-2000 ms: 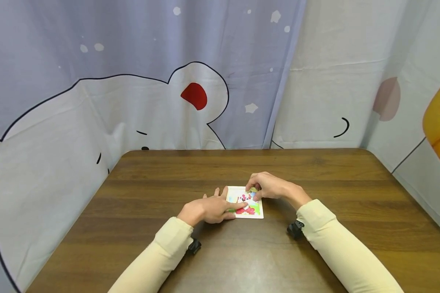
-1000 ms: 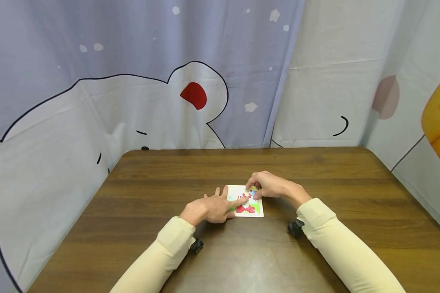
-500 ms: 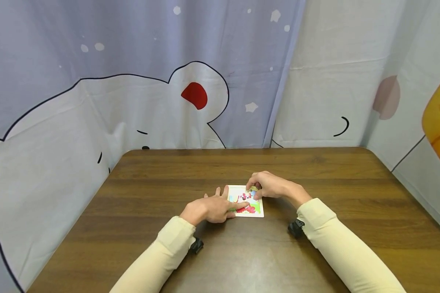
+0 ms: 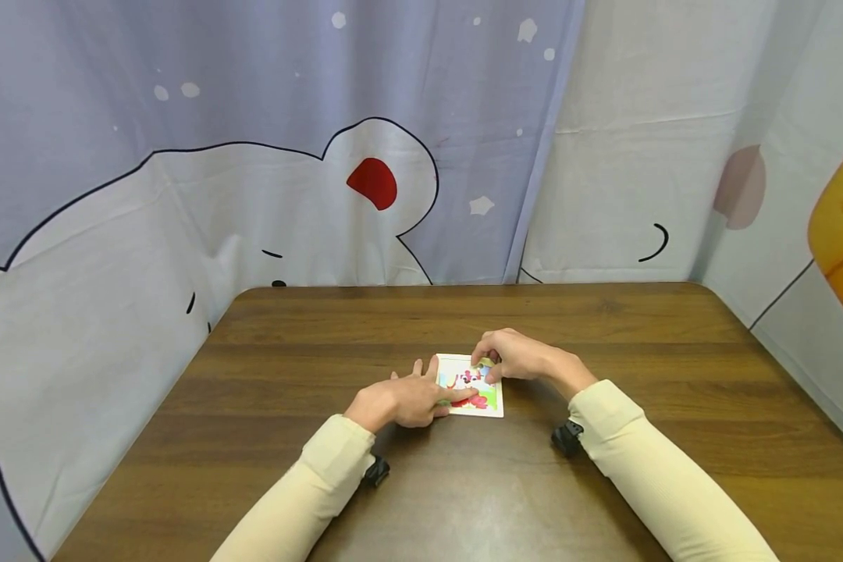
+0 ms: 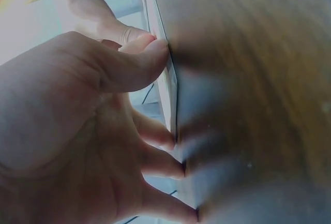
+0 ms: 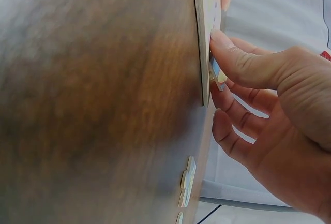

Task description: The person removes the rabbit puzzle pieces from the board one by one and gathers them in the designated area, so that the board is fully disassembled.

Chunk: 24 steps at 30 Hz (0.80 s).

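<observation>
A small square jigsaw puzzle [image 4: 493,407] with a white border and a pink, green and blue picture lies flat on the table. My left hand [image 4: 403,400] spreads over its left side. Its index finger is stretched across the picture, and in the left wrist view the thumb [image 5: 152,61] touches the board's edge while other fingertips rest on the tabletop. At the far right corner my right hand [image 4: 520,357] pinches a blue and yellow puzzle piece [image 6: 219,74] between thumb and fingers. That piece stands tilted on the board, its far end covered by the thumb.
The brown wooden table [image 4: 309,336] has rounded far corners. Beyond the board, the right wrist view shows a loose puzzle piece [image 6: 187,182] and part of another piece [image 6: 179,218] on the tabletop. A printed curtain [image 4: 267,203] hangs behind the table.
My left index finger lifted a little, then came down again on the picture. The board has turned very slightly. My right hand keeps its pinch in the same place.
</observation>
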Each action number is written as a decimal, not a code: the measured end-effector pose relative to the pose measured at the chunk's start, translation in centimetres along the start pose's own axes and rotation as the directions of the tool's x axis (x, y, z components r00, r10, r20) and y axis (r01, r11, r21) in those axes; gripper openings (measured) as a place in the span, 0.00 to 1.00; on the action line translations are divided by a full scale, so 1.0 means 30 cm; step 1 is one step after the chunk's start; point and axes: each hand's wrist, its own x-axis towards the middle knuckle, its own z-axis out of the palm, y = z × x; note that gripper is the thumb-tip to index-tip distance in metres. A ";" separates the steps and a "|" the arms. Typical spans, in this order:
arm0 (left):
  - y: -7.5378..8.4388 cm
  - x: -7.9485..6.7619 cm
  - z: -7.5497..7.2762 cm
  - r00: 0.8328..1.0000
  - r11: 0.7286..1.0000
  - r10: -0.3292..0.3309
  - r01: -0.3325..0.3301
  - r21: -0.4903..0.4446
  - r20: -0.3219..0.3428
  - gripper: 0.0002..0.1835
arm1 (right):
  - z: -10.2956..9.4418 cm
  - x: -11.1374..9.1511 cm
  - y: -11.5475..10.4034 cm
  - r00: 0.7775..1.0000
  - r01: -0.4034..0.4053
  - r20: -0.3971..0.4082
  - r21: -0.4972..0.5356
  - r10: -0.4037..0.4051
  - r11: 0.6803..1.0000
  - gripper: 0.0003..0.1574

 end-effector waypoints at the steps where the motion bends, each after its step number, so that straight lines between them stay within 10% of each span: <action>1: 0.001 0.000 -0.001 1.000 1.000 -0.004 0.004 -0.006 0.003 0.30 | 0.000 0.000 -0.001 1.000 -0.007 0.003 0.000 0.007 1.000 0.16; 24: 0.006 0.004 -0.002 0.999 0.998 -0.031 0.031 -0.056 0.012 0.30 | -0.007 -0.008 0.008 0.997 -0.007 -0.080 0.102 0.015 0.995 0.17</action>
